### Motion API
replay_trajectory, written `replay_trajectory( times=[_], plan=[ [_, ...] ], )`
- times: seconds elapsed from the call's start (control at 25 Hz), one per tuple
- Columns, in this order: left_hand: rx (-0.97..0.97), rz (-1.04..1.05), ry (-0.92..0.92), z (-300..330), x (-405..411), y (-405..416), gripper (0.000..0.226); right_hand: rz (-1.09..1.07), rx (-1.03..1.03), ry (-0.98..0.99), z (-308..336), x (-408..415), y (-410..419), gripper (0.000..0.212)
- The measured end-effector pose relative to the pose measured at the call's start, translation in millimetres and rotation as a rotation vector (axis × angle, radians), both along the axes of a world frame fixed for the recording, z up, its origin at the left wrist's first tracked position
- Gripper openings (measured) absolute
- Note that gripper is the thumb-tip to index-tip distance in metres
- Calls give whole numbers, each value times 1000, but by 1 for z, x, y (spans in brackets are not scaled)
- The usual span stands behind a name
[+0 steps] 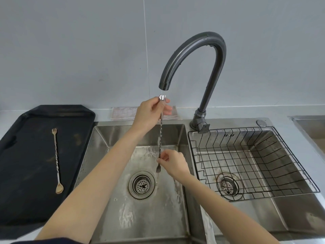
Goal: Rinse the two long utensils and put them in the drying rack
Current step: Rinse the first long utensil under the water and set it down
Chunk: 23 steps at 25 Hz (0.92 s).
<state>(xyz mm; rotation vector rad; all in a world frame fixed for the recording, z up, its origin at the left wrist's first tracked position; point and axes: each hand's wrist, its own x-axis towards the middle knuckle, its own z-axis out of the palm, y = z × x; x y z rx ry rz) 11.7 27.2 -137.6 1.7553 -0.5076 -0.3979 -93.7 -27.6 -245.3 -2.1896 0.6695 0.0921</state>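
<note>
A long silver twisted utensil hangs upright under the dark faucet spout, its spoon end at the top in the water stream and its small fork end at the bottom. My left hand pinches the top just below the spout. My right hand pinches the lower shaft just above the fork tip. Both are over the left sink basin. A second, gold twisted utensil lies on the black tray at the left, fork end away from me. The black wire drying rack sits in the right basin.
The faucet base and handle stand between the two basins. A folded cloth lies against the wall behind the left basin. Another steel basin edge shows at the far right. Each of the two near basins has a strainer drain.
</note>
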Motion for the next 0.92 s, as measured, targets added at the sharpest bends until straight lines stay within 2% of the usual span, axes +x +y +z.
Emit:
replay_trajectory(
  times=[0.08,0.28,0.6,0.8,0.92],
  plan=[
    [-14,-4,43,-5,0,2,19,5,-7,-11,4,3,-1,17],
    [73,29,14,-19,-2,8,22,12,-40,-27,8,6,-2,15],
    [-31,33,19,-9,1,5,12,30,42,-68,9,4,-4,14],
    [22,81,269,-35,-1,18,11,91,110,-178,37,9,-18,15],
    [-57,144,574,-49,0,26,12,27,294,-190,51,11,-32,15]
  ],
)
